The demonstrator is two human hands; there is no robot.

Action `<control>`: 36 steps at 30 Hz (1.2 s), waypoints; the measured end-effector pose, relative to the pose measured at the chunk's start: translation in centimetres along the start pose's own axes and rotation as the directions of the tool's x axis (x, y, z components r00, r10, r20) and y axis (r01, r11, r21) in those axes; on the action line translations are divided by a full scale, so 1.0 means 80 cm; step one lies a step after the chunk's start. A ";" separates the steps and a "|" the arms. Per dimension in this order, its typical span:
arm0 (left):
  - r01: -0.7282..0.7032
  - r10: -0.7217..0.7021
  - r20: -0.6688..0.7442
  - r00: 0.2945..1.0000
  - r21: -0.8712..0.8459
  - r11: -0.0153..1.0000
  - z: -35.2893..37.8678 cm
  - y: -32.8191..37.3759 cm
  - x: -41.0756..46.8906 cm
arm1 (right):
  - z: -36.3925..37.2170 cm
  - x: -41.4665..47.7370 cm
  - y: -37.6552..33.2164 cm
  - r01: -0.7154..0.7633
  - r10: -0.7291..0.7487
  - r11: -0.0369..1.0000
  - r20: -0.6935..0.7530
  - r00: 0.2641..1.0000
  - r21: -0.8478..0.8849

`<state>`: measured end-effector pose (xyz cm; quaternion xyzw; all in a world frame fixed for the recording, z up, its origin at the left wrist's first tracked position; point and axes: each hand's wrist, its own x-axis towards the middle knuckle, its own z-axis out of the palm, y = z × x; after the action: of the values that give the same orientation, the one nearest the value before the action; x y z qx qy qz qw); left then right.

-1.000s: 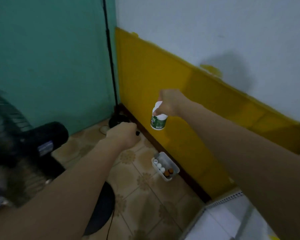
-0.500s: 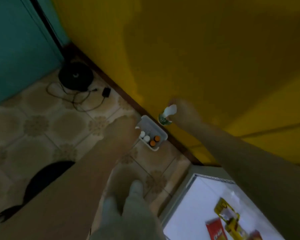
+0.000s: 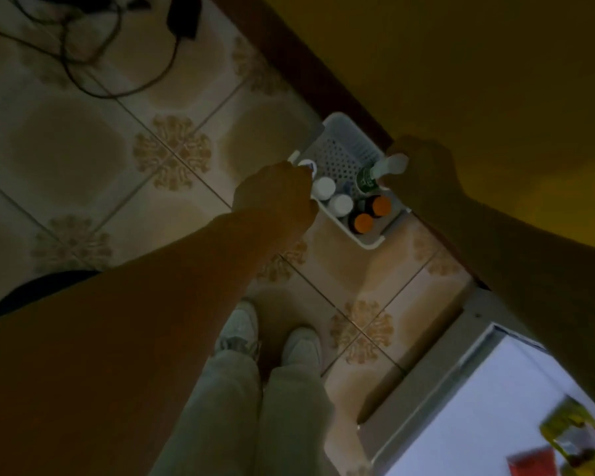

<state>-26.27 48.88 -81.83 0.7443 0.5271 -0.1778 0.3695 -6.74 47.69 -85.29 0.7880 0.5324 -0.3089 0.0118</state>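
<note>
**Right hand** [image 3: 423,176]: middle right of the frame. The forearm comes in from the right edge and slants up and left. The back of the hand faces the camera and the fingers are curled. It grasps a bottle by its upper end.

**Bottle** [image 3: 375,175]: green label, white top. It is tilted, with its base pointing down and left into the basket's right side. It sits just above the orange-capped containers. Whether its base touches the basket cannot be told.

**Left hand** [image 3: 275,194]: centre of the frame. The long forearm runs from the lower left edge up to the right. The knuckles are bunched at the basket's left rim, with the fingertips beside a small white round item at that corner. Whether it grips anything cannot be told, as the fingers are hidden behind the hand.

**Basket** [image 3: 340,156]: white perforated plastic. It stands on the tiled floor [image 3: 66,149] against the dark skirting below the yellow wall [image 3: 461,63], between the two hands.

**Basket contents:**
- Two white-capped containers [image 3: 323,187], near the left hand.
- Two orange-capped containers [image 3: 363,222], at the basket's lower end.

**Surroundings:**
- Pale shoes [image 3: 237,328] and light trouser legs, lower centre.
- Cables [image 3: 117,96], looped in the upper left.
- White surface [image 3: 495,407] with coloured packets, lower right corner.
</note>
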 end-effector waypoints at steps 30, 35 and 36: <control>0.007 0.002 -0.086 0.996 0.098 0.995 -0.152 0.073 -0.102 | -0.201 -0.062 -0.092 0.149 -0.138 0.969 0.070 0.988 -0.195; -0.023 0.057 -0.259 0.964 0.134 0.991 -0.303 0.127 -0.238 | -0.401 -0.151 -0.183 0.183 -0.184 0.964 0.010 0.983 -0.192; -0.033 0.076 -0.296 0.952 0.148 0.988 -0.335 0.140 -0.266 | -0.442 -0.171 -0.201 0.186 -0.191 0.959 -0.005 0.982 -0.212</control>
<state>-27.47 52.79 -46.08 0.8012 0.5426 -0.0890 0.2361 -6.91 55.52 -44.88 0.7318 0.6349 -0.2407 0.0589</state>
